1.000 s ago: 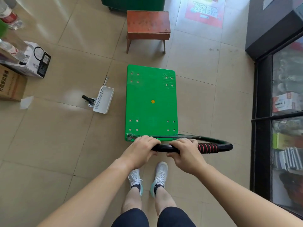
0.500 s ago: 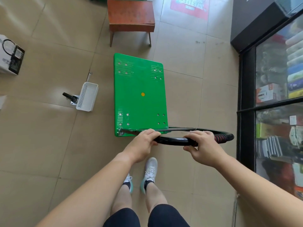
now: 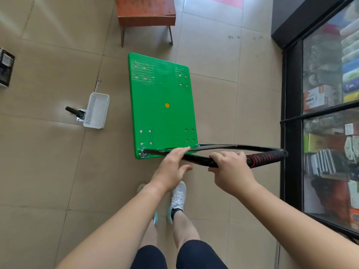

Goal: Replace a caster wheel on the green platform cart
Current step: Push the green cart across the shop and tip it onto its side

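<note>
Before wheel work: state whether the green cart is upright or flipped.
Upright: green cart deck faces up, right hand gripping its handle; wheels hidden.

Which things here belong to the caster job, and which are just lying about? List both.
Job:
green cart
handle, gripped by the right hand, with the left hand resting on it
loose caster
wrench
white basket

Lying about:
wooden stool
box
glass cabinet

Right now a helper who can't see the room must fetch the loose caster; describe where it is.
Find the green platform cart on the tiled floor. Left of it sits a white perforated basket, and the caster lies at the basket's left side. It is the only black wheel, on a pale plate.
</note>
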Demonstrator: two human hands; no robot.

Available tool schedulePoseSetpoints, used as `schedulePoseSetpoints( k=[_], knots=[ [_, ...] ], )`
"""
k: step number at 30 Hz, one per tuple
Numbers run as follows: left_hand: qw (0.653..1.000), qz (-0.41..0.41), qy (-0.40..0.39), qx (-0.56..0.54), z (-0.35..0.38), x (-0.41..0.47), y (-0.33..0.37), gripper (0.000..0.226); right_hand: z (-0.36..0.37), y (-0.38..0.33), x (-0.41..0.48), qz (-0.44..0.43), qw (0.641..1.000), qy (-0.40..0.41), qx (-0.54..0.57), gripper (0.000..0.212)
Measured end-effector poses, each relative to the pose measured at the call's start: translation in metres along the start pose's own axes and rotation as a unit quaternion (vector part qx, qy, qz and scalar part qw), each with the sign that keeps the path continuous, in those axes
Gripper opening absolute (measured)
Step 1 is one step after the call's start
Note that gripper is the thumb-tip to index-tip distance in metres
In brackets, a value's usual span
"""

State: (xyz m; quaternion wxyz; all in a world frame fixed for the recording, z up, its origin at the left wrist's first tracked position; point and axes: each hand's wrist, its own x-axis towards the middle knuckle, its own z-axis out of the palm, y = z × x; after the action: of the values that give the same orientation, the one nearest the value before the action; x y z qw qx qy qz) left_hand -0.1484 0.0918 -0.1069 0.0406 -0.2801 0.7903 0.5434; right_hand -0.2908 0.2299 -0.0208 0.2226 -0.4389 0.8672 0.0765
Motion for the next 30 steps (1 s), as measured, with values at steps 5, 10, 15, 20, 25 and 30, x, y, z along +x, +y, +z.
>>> schedulePoseSetpoints(
  k=[5, 10, 15, 20, 25, 30],
  knots=[
    [0.985, -0.046, -0.07, 0.15, 0.016, 0.031, -0.038, 0.068, -0.002, 0.029, -0.006, 0.033, 0.999, -0.002, 0.025, 0.024],
    [0.998, 0.01, -0.036, 0.055, 0.05, 0.061, -0.038, 0.039, -0.007, 0.041, -0.001, 0.103, 0.992, -0.063, -0.042, 0.02],
    [0.996, 0.035, -0.033, 0.079, 0.065, 0.068, -0.038, 0.037, 0.017, 0.002, 0.028, 0.076, 0.984, -0.105, -0.122, 0.056],
    [0.997, 0.043, -0.042, 0.047, 0.066, 0.073, -0.033, 0.04, 0.05, -0.028, 0.07, 0.116, 0.969, -0.163, -0.146, 0.054],
    [0.998, -0.02, -0.067, 0.001, 0.045, 0.08, -0.069, 0.065, 0.052, -0.007, 0.075, 0.13, 0.965, -0.171, -0.15, 0.022],
    [0.977, -0.105, -0.123, 0.138, 0.039, 0.1, -0.147, 0.071, 0.056, -0.007, 0.08, 0.144, 0.969, -0.154, -0.13, 0.013]
  ],
)
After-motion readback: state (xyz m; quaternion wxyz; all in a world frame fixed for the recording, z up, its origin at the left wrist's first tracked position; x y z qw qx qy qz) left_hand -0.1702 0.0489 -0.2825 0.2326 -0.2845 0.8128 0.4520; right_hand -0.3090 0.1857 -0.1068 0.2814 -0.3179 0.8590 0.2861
